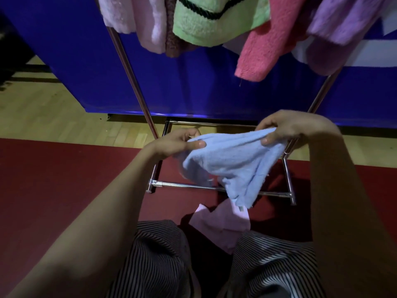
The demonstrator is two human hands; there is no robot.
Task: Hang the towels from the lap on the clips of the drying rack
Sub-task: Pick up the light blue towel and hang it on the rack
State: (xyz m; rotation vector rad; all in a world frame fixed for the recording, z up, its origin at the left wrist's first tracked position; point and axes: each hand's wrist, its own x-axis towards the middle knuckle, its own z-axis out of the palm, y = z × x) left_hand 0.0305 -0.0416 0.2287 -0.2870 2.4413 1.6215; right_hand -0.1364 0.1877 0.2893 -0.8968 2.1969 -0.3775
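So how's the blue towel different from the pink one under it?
The blue towel is held up, pinched at its top edge by the left hand and right hand; the pink towel lies untouched between the legs. The blue towel hangs stretched between the hands; the pink towel is crumpled and partly hidden. Both are soft cloths, not yet on the rack.

fine black-and-white striped trousers (159, 259) are worn; the left hand (178, 143) and right hand (287, 127) are left bare, as are both forearms (120, 190).
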